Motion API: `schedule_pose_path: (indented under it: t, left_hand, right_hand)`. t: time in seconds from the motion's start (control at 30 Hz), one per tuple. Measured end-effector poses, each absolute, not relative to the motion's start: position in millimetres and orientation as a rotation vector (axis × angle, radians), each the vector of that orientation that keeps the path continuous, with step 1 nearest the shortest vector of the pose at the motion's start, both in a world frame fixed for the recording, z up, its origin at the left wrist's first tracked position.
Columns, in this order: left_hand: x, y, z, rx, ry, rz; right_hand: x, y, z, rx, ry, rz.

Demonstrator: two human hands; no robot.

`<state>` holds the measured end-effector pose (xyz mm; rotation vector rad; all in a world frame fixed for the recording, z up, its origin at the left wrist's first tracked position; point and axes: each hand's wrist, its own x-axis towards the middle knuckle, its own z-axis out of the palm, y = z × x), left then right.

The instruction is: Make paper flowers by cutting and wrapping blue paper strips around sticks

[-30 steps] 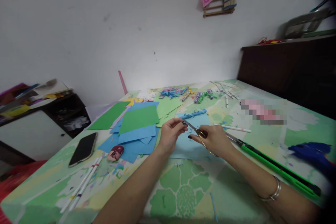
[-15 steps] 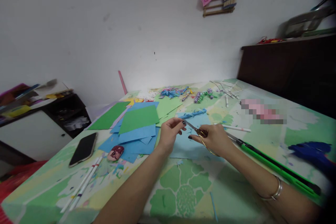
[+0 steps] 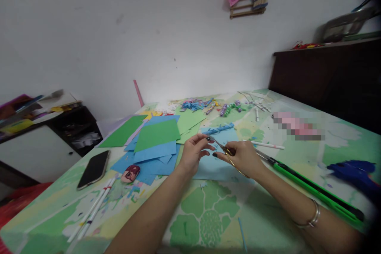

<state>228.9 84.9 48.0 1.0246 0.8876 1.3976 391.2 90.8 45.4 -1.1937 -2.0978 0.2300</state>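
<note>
My right hand (image 3: 242, 156) is closed round the gold handles of a pair of scissors (image 3: 219, 143), whose blades point up and left. At the blade tips, the thumb and forefinger of my left hand (image 3: 192, 154) are pinched together; what they hold, if anything, is too small to make out. Both hands are above a light blue paper sheet (image 3: 216, 170) dotted with small blue scraps. Just beyond the hands lies a rolled blue paper strip (image 3: 218, 128) with cut, curling edges.
Green paper (image 3: 157, 135) and blue sheets are stacked left of my hands, near a phone (image 3: 93, 169) and a small dark-red case (image 3: 130, 174). A green utility knife (image 3: 315, 188) lies beside my right forearm. Curled paper pieces (image 3: 193, 105) and white sticks (image 3: 257, 114) are farther back.
The lower fingers of my left hand have spread slightly while its pinch stays by the scissor tips. My right hand and the scissors have hardly shifted.
</note>
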Motion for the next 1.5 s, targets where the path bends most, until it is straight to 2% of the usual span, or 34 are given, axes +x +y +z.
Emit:
schedule_pose_path:
  t: [1.5]
  left_hand:
    - [227.8, 89.4, 44.5, 1.099, 0.956, 1.395]
  right_hand:
    - [391.1, 91.4, 47.0, -1.226, -2.133, 0.22]
